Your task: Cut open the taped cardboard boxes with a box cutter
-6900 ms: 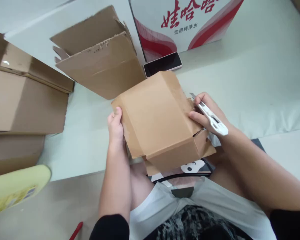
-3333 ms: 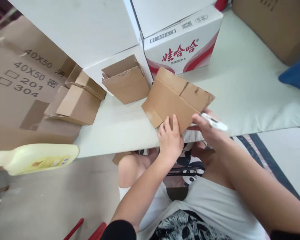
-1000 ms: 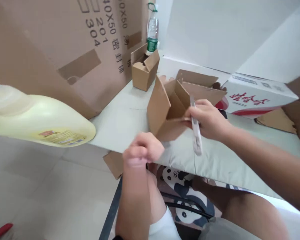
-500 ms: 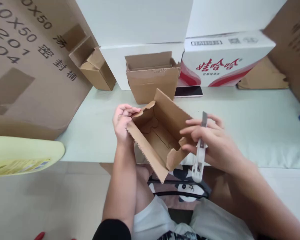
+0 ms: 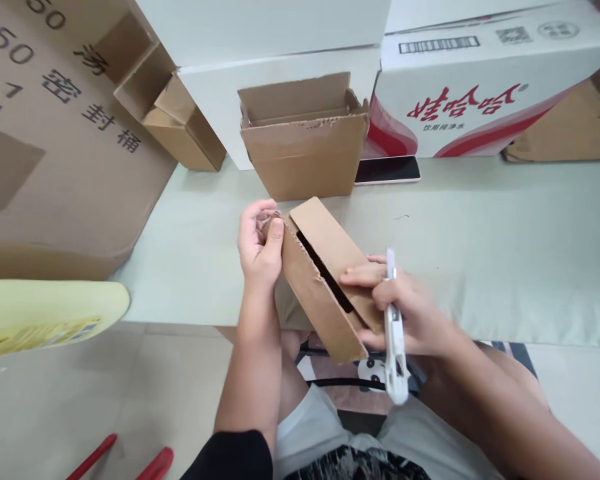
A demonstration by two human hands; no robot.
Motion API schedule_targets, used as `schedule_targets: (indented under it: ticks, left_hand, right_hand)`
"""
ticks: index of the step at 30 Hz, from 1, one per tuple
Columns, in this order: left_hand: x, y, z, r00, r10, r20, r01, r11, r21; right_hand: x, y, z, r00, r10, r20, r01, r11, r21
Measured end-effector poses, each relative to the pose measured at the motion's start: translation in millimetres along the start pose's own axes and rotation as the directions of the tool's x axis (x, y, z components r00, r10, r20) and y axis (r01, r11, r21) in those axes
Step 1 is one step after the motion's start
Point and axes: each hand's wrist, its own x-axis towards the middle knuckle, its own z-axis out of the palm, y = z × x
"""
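While L hand pinches the far-L corner of a brown box btwn thumb & bent fingers in the head view, R hand is at its near-R end, w/ fingers curled round a white cutter & one finger lying along the top flap. Cutter's blade is out & points away from the person; which R fingers carry most of its grip, can't tell. Box is tilted, held over the near edge of a pale-green cloth; can't tell if its underside touches. Top flap is folded partly down, w/ a dark slit btwn it & the side panel, whose edge is ragged. Just behind, an open carton stands on the cloth, rough along its upper edge. To its R, a phone lies dark screen up, in front of a white carton w/ red lettering. Far L: a little carton near a big printed carton, & a pale-yellow container, cut off by the frame.
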Motion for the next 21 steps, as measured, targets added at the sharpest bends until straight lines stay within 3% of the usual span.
schedule_targets:
  ticks: [3, 5, 7, 11, 15, 18, 21]
  left_hand:
    - [1.3, -0.1, -10.5, 0.964, 0.109, 0.244, -0.155, 0.971, 0.18]
    - [1.7, 2.9, -14.1, 0.924, 0.109, 0.367, -0.215, 0.94, 0.264]
    - [1.9, 5.4, -16.5, 0.915, 0.039, 0.402, -0.183, 0.927, 0.326]
    - [4.3, 1.3, -24.2, 0.945, -0.091, 0.314, -0.02, 0.943, 0.333]
    - [11.1, -6.1, -32.7, 0.975, -0.209, 0.073, 0.184, 0.949, 0.255]
    - [16.6, -5.5, -33.4, 0.942, -0.314, -0.12, 0.326, 0.941, 0.095]
    - [18.1, -4.9, -30.0, 0.884, -0.426, -0.191, 0.418, 0.905, -0.08]
  right_hand:
    - [1.0, 1.7, 1.4, 0.998, -0.015, 0.06, 0.011, 0.997, 0.072]
    - [-2.0, 2.2, 3.7, 1.0, 0.018, 0.002, -0.018, 0.987, 0.162]
    - [-8.0, 4.7, 7.1, 0.991, 0.105, -0.089, -0.08, 0.966, 0.245]
    - [-21.7, 20.0, 14.4, 0.919, 0.343, -0.196, -0.277, 0.913, 0.3]
    - [-24.7, 36.2, 17.7, 0.831, 0.505, -0.233, -0.363, 0.81, 0.461]
    - [-20.1, 35.7, 16.5, 0.836, 0.526, -0.158, -0.395, 0.776, 0.492]
    - [-14.5, 25.8, 13.8, 0.827, 0.547, -0.13, -0.401, 0.736, 0.545]
